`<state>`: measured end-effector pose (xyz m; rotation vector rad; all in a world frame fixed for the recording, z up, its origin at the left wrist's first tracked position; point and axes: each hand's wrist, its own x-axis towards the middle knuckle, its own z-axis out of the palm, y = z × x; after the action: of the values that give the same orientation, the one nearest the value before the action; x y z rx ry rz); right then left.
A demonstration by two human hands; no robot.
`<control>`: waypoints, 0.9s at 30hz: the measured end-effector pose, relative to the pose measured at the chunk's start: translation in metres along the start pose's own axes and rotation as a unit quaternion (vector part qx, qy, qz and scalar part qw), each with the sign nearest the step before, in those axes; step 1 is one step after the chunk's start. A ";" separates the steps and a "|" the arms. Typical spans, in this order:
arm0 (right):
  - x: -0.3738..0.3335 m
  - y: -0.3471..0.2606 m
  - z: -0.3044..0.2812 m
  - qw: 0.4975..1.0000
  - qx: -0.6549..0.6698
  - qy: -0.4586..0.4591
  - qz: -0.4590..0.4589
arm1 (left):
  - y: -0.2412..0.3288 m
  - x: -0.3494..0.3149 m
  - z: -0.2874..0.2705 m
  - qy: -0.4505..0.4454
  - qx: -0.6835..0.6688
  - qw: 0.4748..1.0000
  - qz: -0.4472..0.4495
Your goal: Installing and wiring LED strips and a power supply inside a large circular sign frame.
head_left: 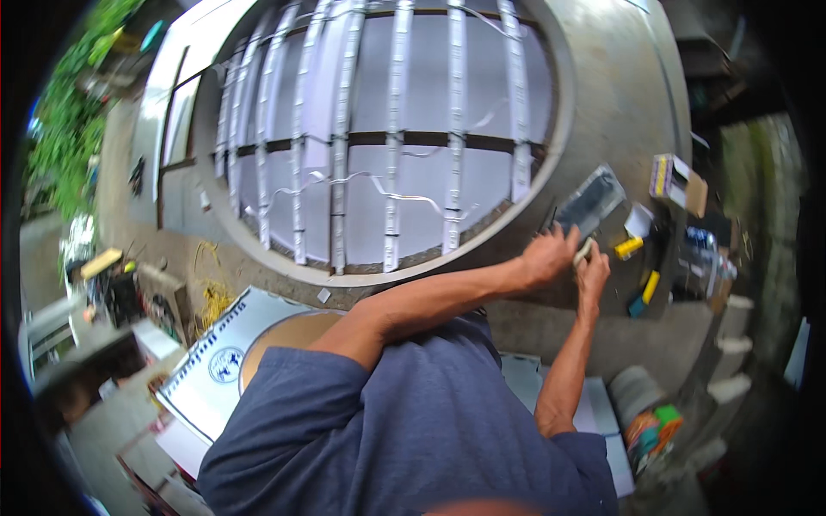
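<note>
My left hand (pixel 549 255) reaches across to the right of the round frame, its fingers bent at the near end of a clear plastic packet (pixel 592 203) with dark contents. Thin dark pieces stick up by those fingertips. What the fingers pinch is too small to tell. Just beside it, my right hand (pixel 593 268) is closed around a small pale thing (pixel 585 250) whose kind I cannot make out. To the left lies the large round frame (pixel 379 277), with several white LED strips (pixel 393 163) running across dark bars and loose white wires between them.
On the right are an open small box (pixel 680 183), a yellow tool (pixel 629 248), a yellow-and-teal cutter-like tool (pixel 644 294) and clear plastic packages (pixel 701 262). A printed white carton (pixel 228 357) lies at the near left. Yellow strands (pixel 215 299) lie on the floor.
</note>
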<state>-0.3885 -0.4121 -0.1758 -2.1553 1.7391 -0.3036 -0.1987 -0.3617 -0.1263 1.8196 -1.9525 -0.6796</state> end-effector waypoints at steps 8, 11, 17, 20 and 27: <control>0.001 -0.033 -0.003 0.999 -0.018 -0.038 0.000 | -0.071 -0.086 -0.158 0.251 -0.147 0.953 -0.083; 0.003 -0.040 0.006 0.999 0.039 0.008 -0.016 | -0.159 -0.133 -0.191 0.349 -0.024 0.916 -0.198; 0.013 -0.080 0.004 0.992 0.069 0.073 -0.073 | -0.217 -0.209 -0.229 0.389 -0.044 0.862 -0.322; 0.015 -0.125 -0.008 0.983 0.130 0.079 -0.099 | -0.204 -0.230 -0.238 0.419 -0.103 0.841 -0.327; 0.009 -0.207 -0.018 0.976 0.116 0.092 -0.158 | -0.240 -0.315 -0.263 0.585 -0.163 0.718 -0.341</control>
<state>-0.2077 -0.3857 -0.0769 -2.2794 1.3593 -0.7711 0.1756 -0.0816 -0.0401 1.9099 -0.2960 0.0619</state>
